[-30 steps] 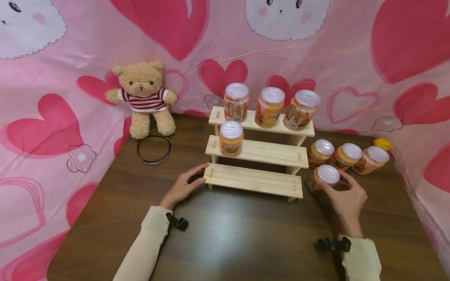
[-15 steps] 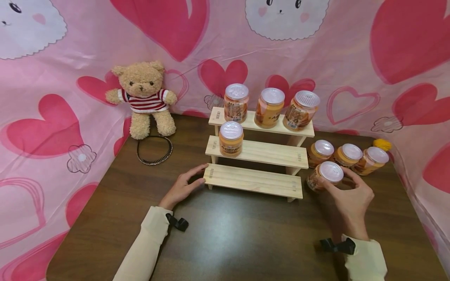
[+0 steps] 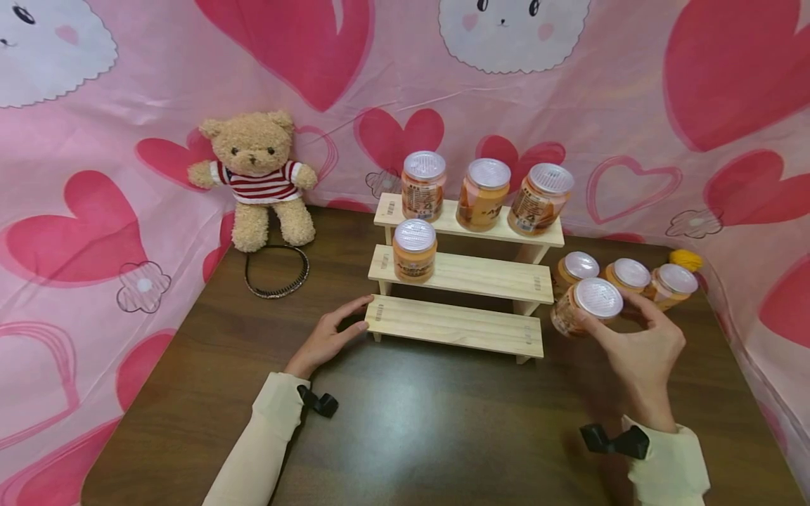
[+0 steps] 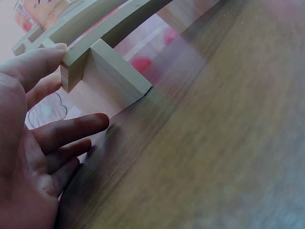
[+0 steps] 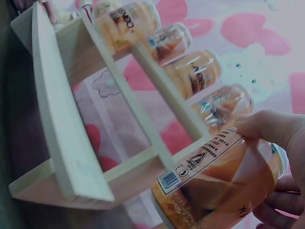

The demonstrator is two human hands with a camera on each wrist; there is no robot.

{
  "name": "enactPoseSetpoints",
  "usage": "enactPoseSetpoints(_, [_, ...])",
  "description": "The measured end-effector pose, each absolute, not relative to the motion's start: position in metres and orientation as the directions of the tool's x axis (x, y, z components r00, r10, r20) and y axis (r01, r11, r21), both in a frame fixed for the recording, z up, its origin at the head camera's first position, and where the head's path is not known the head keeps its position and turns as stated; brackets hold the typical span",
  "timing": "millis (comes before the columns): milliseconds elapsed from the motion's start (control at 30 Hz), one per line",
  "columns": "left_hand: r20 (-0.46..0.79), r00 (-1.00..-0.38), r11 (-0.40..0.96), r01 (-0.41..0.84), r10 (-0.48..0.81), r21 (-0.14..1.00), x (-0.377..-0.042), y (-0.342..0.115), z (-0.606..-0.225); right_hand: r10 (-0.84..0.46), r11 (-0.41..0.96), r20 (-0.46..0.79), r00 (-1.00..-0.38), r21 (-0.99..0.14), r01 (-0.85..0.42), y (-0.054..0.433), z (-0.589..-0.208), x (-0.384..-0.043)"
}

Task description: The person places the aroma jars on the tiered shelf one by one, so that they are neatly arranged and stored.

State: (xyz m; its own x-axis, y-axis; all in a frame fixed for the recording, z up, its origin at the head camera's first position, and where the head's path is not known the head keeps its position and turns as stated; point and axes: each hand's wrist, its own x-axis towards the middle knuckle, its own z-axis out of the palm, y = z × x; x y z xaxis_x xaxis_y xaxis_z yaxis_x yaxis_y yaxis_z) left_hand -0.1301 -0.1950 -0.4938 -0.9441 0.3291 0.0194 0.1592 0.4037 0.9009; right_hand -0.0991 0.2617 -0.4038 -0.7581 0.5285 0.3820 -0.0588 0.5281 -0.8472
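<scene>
In the head view my right hand (image 3: 639, 351) grips an orange-labelled jar (image 3: 572, 320) with a ribbed clear lid, thumb on the near side and fingers behind. The right wrist view shows this jar (image 5: 214, 186) up close, barcode towards the camera. My left hand (image 3: 329, 336) touches the left end of the lowest board of a three-step wooden shelf (image 3: 452, 325). In the left wrist view, thumb and forefinger meet the corner of the board (image 4: 78, 62), the other fingers loosely extended below. On the top step stand three similar jars (image 3: 484, 197); another jar (image 3: 414, 253) sits at the middle step's left.
Three more jars (image 3: 672, 284) stand in a row right of the shelf, just behind the held one. A yellow ball of yarn (image 3: 686, 260) lies beyond them. At the left are a teddy bear (image 3: 253, 176) and a dark headband (image 3: 278, 292) on the brown table (image 3: 405, 429).
My right hand has raised the jar and shifted it slightly right and back, so it now overlaps the jars behind. My left hand stays at the shelf end.
</scene>
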Motion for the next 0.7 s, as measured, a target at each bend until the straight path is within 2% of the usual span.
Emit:
enactPoseSetpoints(300, [0.045, -0.943, 0.366, 0.172, 0.329, 0.915, -0.13, -0.197, -0.498, 0.477, 0.567, 0.452, -0.753, -0.814, -0.13, 0.253, -0.381, -0.101])
enactPoseSetpoints(500, [0.059, -0.941, 0.373, 0.189, 0.333, 0.909, -0.13, -0.197, -0.498, 0.461, 0.546, 0.463, -0.757, -0.82, -0.17, 0.252, -0.367, -0.1])
enactPoseSetpoints(700, [0.037, -0.939, 0.377, 0.173, 0.341, 0.91, -0.121, -0.191, -0.471, 0.447, 0.517, 0.464, -0.765, -0.832, -0.202, 0.248, -0.354, -0.103])
